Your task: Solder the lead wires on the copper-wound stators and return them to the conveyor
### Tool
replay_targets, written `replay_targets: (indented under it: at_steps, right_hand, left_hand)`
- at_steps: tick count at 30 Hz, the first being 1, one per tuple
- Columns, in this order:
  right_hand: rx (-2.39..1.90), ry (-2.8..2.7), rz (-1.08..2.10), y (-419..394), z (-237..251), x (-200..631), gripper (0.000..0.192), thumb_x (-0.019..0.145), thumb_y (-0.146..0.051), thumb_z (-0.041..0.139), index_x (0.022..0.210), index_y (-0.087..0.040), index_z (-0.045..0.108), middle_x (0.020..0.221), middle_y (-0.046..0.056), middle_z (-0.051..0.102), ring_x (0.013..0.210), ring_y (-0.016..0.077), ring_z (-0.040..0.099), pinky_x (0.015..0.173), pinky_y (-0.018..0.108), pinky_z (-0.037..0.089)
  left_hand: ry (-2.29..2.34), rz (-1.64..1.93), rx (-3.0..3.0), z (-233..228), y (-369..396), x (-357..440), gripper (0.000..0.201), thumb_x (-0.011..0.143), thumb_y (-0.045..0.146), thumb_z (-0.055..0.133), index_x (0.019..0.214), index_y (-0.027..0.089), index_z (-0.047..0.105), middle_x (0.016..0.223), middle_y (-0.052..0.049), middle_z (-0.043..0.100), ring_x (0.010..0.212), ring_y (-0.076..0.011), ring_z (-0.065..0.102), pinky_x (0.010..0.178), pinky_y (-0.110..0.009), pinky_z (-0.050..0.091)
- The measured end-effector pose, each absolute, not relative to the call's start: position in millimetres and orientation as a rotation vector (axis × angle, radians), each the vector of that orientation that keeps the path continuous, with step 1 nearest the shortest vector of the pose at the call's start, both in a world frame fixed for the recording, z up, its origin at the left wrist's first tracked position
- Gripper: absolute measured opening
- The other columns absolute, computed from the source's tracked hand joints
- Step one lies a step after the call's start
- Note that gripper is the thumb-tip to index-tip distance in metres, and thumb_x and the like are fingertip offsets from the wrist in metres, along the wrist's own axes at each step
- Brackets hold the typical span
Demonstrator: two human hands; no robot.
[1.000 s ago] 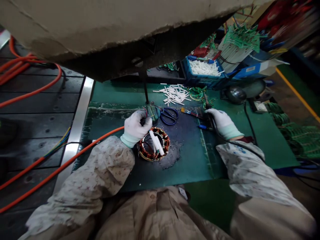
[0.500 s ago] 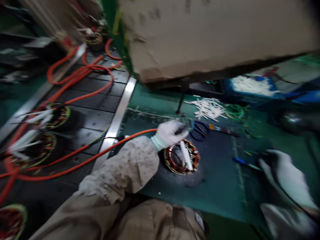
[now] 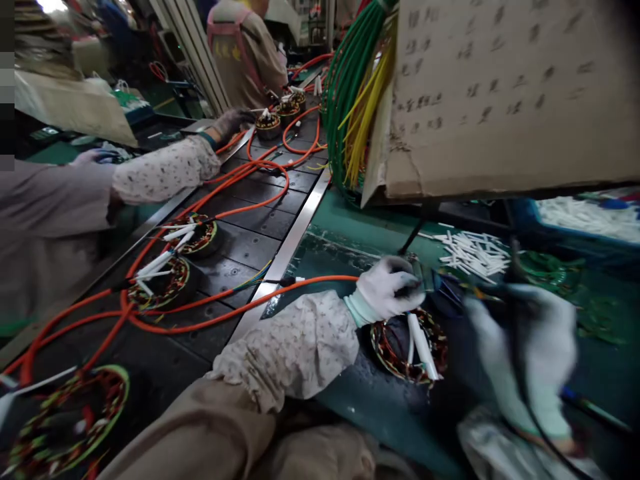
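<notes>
Swinging left: view has panned off the bench's right side toward the conveyor (image 3: 235, 267) since a second ago, so the co-workers' line now shows. Stator (image 3: 407, 347) hasn't moved, sits on the dark mat near the bench's front edge, just right of the steel rail (image 3: 290, 247), white sleeves (image 3: 423, 347) sticking up out of its bore

Left hand (image 3: 387, 293) stays at the stator's far rim, grip closed on a small dark bit of the leads there; exact item too small to tell. Orange cable (image 3: 300, 287) runs from under that hand across the rail onto the conveyor

Right hand (image 3: 530, 347) has come back from the tools at the bench's right to just beside the stator, with a black cord (image 3: 515, 320) trailing over it. Heavily blurred, so can't tell whether its grip is closed on anything

My read: right hand fetched a corded tool and is bringing it to the lead joint the left hand pins; work on this stator not finished

Elsewhere: more stators (image 3: 165, 280) on the conveyor, a co-worker's gloved hand (image 3: 233, 120) at far units, loose sleeve pile (image 3: 473, 253) at the bench's back, cardboard box (image 3: 505, 100) overhead
</notes>
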State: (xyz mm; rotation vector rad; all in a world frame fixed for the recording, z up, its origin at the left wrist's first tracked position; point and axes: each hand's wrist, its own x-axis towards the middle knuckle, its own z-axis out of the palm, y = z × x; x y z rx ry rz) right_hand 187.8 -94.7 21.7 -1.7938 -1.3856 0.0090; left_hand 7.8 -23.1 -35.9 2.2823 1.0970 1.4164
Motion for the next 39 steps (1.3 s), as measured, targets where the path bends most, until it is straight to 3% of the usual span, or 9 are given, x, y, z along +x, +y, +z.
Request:
replay_targets:
  at_steps: [4,10,14,21,25,28,30,35,39]
  right_hand:
    - [-1.772,-1.558,0.232,-70,30,148,0.039,0.081,-0.048,0.058,0.111,-0.023,0.058,0.095,0.007,0.07,0.078,0.0244,0.068,0.071,0.038,0.054]
    - [-1.733,-1.692,0.157,-68,25,144,0.03,0.087,-0.036,0.052,0.112,-0.025,0.063,0.098,0.008,0.072,0.086,0.0254,0.069,0.076,0.038,0.056]
    - [-1.695,-1.662,0.17,-89,16,166,0.033,0.09,-0.037,0.054,0.121,-0.026,0.059,0.113,0.008,0.071,0.098,0.0238,0.069,0.088,0.039,0.056]
    - [-2.149,-1.361,-0.012,-88,-33,254,0.043,0.09,-0.026,0.043,0.13,-0.019,0.056,0.118,0.016,0.069,0.103,0.0277,0.067,0.095,0.046,0.052]
    - [-2.19,-1.551,-0.059,-67,-42,294,0.04,0.087,-0.018,0.039,0.119,-0.015,0.064,0.117,0.018,0.068,0.113,0.0294,0.062,0.104,0.052,0.045]
    - [-2.066,-1.533,-0.015,-66,-36,295,0.033,0.09,-0.026,0.041,0.114,-0.016,0.061,0.104,0.012,0.071,0.096,0.0241,0.066,0.094,0.044,0.052]
    - [-1.937,-1.481,-0.067,-75,-30,279,0.029,0.092,-0.031,0.044,0.115,-0.02,0.059,0.106,0.008,0.071,0.092,0.0209,0.067,0.089,0.038,0.054]
    - [-1.655,-1.68,-0.057,-109,-21,223,0.022,0.091,-0.027,0.052,0.106,-0.027,0.068,0.107,0.005,0.07,0.101,0.0207,0.067,0.094,0.037,0.056]
    - [-1.63,-1.822,0.008,-135,-27,214,0.023,0.089,-0.024,0.052,0.1,-0.03,0.073,0.105,0.005,0.07,0.101,0.0215,0.068,0.089,0.038,0.059]
  left_hand:
    - [1.078,1.57,2.274,-36,-25,3,0.022,0.092,0.039,0.062,0.088,0.018,0.064,0.12,-0.013,0.068,0.103,-0.0186,0.07,0.082,-0.027,0.061]
    - [1.024,1.394,2.311,-39,-18,6,0.021,0.096,0.038,0.052,0.099,0.02,0.06,0.118,-0.012,0.073,0.106,-0.0203,0.072,0.086,-0.029,0.062]
    - [0.985,1.294,2.308,-33,-13,6,0.017,0.096,0.033,0.052,0.101,0.019,0.06,0.123,-0.013,0.072,0.115,-0.0215,0.07,0.097,-0.033,0.058]
    - [0.895,1.366,2.326,-19,-13,6,0.01,0.096,0.028,0.053,0.094,0.019,0.059,0.125,-0.011,0.071,0.119,-0.0194,0.068,0.096,-0.031,0.059]
    - [0.955,1.332,2.319,-18,-12,6,0.012,0.095,0.031,0.054,0.091,0.02,0.058,0.123,-0.011,0.072,0.111,-0.0193,0.071,0.088,-0.033,0.062]
    - [0.936,1.34,2.302,-19,-12,5,0.009,0.094,0.029,0.055,0.09,0.021,0.057,0.12,-0.01,0.073,0.116,-0.021,0.069,0.092,-0.036,0.062]
    - [0.946,1.308,2.285,-18,-12,5,0.008,0.094,0.029,0.055,0.09,0.022,0.057,0.122,-0.01,0.073,0.119,-0.0212,0.068,0.095,-0.038,0.061]
    - [0.933,1.291,2.256,-17,-13,5,0.007,0.092,0.027,0.057,0.088,0.022,0.055,0.123,-0.01,0.073,0.12,-0.0213,0.067,0.097,-0.037,0.061]
    - [0.966,1.242,2.245,-17,-13,5,0.006,0.09,0.026,0.057,0.088,0.021,0.056,0.124,-0.01,0.072,0.119,-0.0213,0.068,0.097,-0.036,0.06]
